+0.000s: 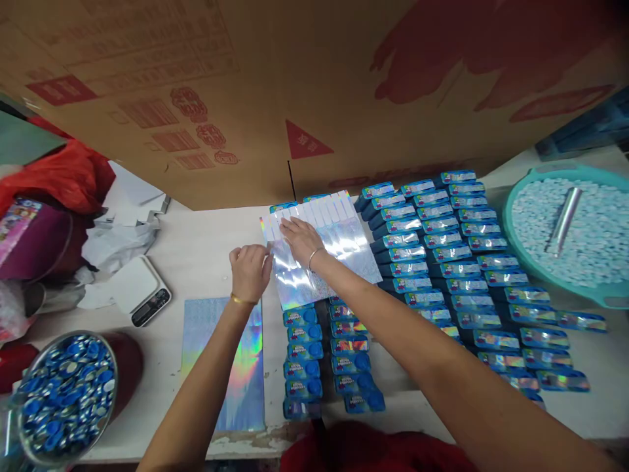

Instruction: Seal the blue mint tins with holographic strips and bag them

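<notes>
A shiny holographic sticker sheet (pixel 339 252), with white strips along its far part, lies over some of the small blue packs. My right hand (pixel 301 242) rests on it with the fingers stretched out flat. At the sheet's left edge, my left hand (pixel 249 270) is closed, thumb and fingertips together; what they pinch is too small to make out. Below the hands stand rows of blue packs (pixel 302 351) with printed fronts, several bearing shiny strips. A second holographic sheet (pixel 223 360) lies on the table beneath my left forearm, which covers part of it.
More blue packs (pixel 459 269) with shiny strips stand in columns at right. Beyond them is a turquoise basin (pixel 518 262) of pale pieces with a metal tube (pixel 563 221). A large carton (pixel 255 131) walls the back. At left are a scale (pixel 140 288) and a pot (pixel 115 387) of blue caps.
</notes>
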Demonstrator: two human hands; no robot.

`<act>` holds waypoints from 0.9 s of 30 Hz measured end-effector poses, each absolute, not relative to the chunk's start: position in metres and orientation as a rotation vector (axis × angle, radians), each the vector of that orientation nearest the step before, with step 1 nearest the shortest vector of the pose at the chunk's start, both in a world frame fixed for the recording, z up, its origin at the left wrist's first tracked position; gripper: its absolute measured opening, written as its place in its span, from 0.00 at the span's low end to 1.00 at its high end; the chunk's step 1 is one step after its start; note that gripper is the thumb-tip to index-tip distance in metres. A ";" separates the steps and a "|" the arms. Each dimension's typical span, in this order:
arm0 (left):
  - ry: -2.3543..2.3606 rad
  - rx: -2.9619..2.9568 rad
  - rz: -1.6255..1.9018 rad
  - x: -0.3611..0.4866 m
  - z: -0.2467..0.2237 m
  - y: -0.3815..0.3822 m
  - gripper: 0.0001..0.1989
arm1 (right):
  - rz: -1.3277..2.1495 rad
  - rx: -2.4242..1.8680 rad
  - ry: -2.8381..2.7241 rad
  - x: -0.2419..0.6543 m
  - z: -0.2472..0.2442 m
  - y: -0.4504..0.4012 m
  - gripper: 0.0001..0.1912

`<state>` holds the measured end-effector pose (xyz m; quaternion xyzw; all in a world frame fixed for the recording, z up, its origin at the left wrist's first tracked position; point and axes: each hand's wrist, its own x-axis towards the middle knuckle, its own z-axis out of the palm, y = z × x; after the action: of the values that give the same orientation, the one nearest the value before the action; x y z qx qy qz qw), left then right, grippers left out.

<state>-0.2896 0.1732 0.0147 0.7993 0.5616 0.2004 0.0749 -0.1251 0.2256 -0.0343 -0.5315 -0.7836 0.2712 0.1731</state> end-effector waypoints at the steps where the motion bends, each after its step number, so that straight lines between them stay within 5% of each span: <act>1: 1.705 2.300 0.686 -0.285 0.026 0.153 0.05 | 0.808 -1.488 -2.172 -0.122 -0.030 0.222 0.20; 4: 1.718 1.776 0.941 -0.263 0.058 0.093 0.07 | 0.912 -1.412 -1.862 -0.101 -0.014 0.185 0.19; 9: 1.527 0.840 0.968 -0.215 0.073 0.007 0.10 | 1.504 -1.506 -1.174 -0.044 0.024 0.043 0.35; 12: 1.472 0.612 0.872 -0.188 0.062 -0.036 0.11 | 1.678 -1.595 -0.986 -0.016 0.043 -0.038 0.29; 19: 1.487 0.583 0.758 -0.154 0.028 -0.092 0.15 | 1.600 -1.688 -0.838 0.006 0.035 -0.102 0.20; 27: 1.826 1.227 0.676 -0.144 0.013 -0.071 0.06 | 1.400 -1.711 -1.111 0.018 0.002 -0.079 0.15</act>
<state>-0.1444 -0.0710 0.0134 0.4869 0.7245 0.2682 0.4076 0.0175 -0.0786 0.0019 -0.6534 -0.4243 0.5346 0.3273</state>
